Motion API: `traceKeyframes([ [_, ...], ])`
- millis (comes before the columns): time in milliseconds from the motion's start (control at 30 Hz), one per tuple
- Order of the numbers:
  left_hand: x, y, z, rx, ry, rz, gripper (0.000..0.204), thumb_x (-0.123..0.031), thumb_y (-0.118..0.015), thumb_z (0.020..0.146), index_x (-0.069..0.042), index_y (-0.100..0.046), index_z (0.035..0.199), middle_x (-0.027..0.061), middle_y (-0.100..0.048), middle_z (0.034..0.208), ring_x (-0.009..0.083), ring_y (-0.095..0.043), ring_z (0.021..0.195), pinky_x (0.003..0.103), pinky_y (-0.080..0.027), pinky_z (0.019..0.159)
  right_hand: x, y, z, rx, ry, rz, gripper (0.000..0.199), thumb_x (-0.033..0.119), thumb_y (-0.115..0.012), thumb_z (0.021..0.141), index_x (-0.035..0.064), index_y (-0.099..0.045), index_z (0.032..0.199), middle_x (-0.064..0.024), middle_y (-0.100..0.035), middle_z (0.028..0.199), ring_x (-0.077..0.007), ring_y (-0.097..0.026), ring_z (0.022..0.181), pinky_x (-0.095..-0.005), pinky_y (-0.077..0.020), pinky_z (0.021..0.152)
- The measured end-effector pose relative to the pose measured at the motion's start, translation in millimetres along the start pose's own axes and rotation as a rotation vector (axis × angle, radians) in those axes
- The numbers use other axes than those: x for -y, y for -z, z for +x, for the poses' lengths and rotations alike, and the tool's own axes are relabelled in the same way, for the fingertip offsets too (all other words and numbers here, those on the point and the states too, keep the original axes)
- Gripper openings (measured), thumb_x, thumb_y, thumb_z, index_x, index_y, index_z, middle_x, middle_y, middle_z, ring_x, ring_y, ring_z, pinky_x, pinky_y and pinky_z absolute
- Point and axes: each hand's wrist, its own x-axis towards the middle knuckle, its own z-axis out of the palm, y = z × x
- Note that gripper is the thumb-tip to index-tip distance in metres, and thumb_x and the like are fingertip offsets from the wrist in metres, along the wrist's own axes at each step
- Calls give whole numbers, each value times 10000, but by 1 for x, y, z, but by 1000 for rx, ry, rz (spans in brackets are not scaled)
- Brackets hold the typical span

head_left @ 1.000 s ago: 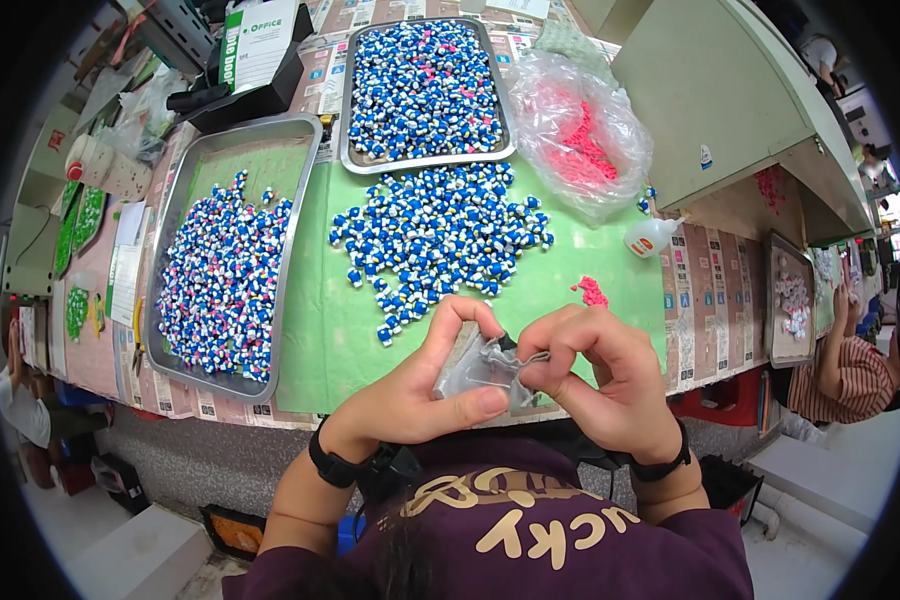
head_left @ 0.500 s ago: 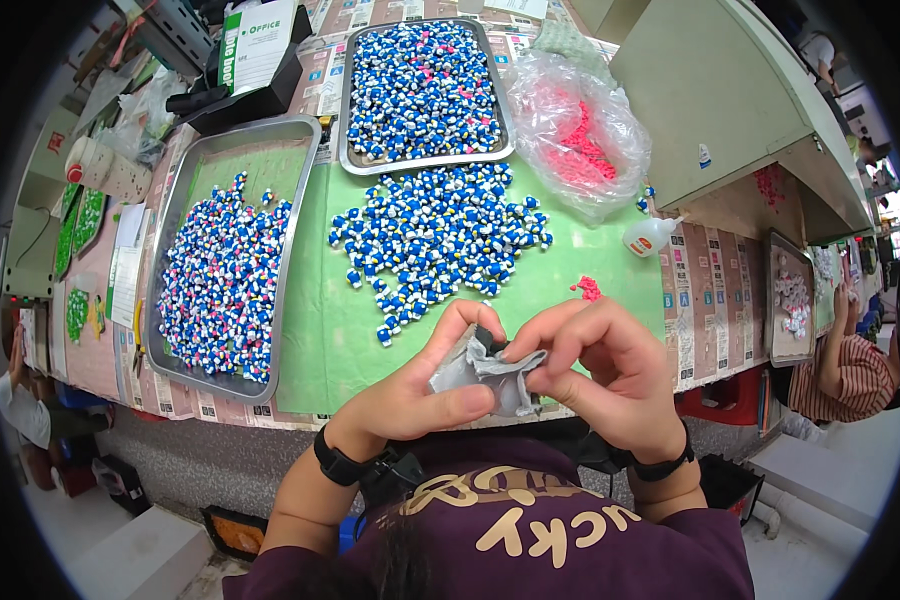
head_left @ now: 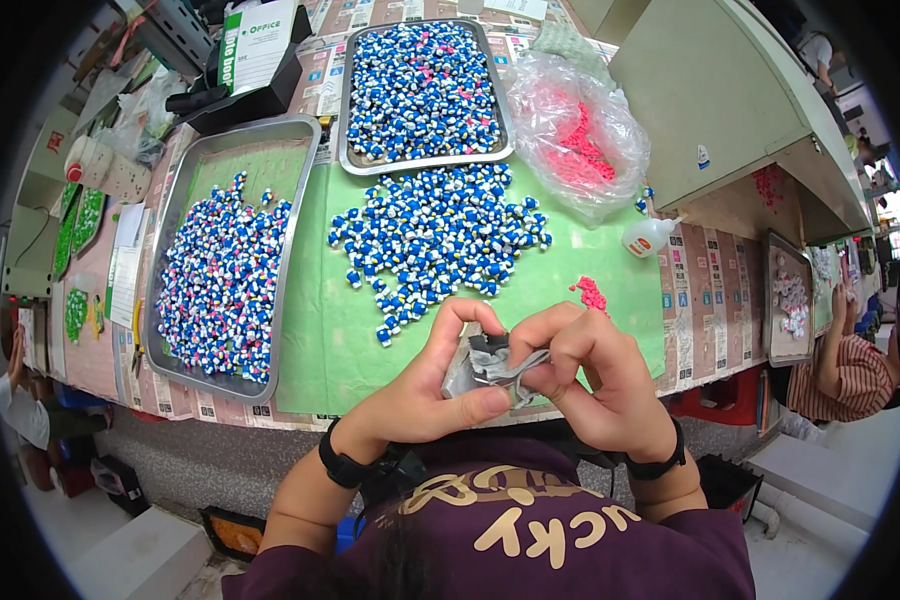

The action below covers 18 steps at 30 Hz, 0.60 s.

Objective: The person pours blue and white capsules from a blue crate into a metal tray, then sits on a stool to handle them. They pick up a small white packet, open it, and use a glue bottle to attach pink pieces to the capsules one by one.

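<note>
In front of my chest, both hands hold a crumpled grey wrapper point(head_left: 463, 376) that looks soft, with a dark part showing at its top. My left hand point(head_left: 415, 398) wraps round its left side, thumb along the near edge and index finger arched over the far side. With bent fingers, my right hand point(head_left: 602, 375) pinches the wrapper's right edge. What lies inside it is hidden. Just beyond my hands, small blue-and-white pieces point(head_left: 430, 240) are heaped on a green sheet point(head_left: 315, 365). A little cluster of pink pieces point(head_left: 590, 292) lies past my right hand.
Metal trays of blue-and-white pieces stand at the left point(head_left: 282, 235) and the back point(head_left: 345, 110). To the right are a clear bag point(head_left: 610, 195) with pink pieces, a small white bottle point(head_left: 647, 238) and a large grey-green cabinet point(head_left: 720, 90). Another person point(head_left: 850, 375) sits far right.
The grey wrapper has tilted slightly, showing more of its dark top. My right hand has shifted a little left, its fingers curling tighter; my left hand has moved slightly right.
</note>
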Motion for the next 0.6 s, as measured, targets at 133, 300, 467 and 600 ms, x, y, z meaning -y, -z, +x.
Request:
traceKeyframes([
  [133, -3, 7, -2, -17, -119, 66, 582, -195, -733, 856, -128, -303, 1243, 49, -440, 1083, 115, -469, 912, 249, -418, 769, -9, -1, -7, -150, -75, 264, 242, -123, -578, 860, 60, -422, 891, -127, -587, 1027, -152, -574, 890, -299, -487, 781],
  [300, -13, 6, -3, -4, 9, -151, 618, -198, -744, 843, -125, -278, 1242, 84, -424, 1138, 140, -456, 1007, 300, -404, 867, 0, 0, -5, -211, -59, 429, 254, -111, -574, 875, 74, -405, 916, -147, -582, 1044, -146, -579, 905, -279, -490, 807],
  [467, -4, 8, -5, -38, -117, 11, 619, -176, -740, 844, -123, -272, 1245, 87, -427, 1098, 148, -460, 996, 311, -407, 860, 8, 0, -1, -50, -88, 54, 243, -105, -618, 831, 58, -458, 914, -150, -606, 1020, -175, -588, 926, -305, -473, 830],
  [600, -1, 9, -3, -27, -222, 209, 634, -133, -743, 837, -123, -259, 1246, 81, -419, 1079, 155, -454, 980, 315, -403, 847, 13, 0, 0, -17, -45, -139, 241, -120, -614, 814, 47, -474, 917, -133, -596, 1020, -171, -570, 948, -298, -451, 852],
])
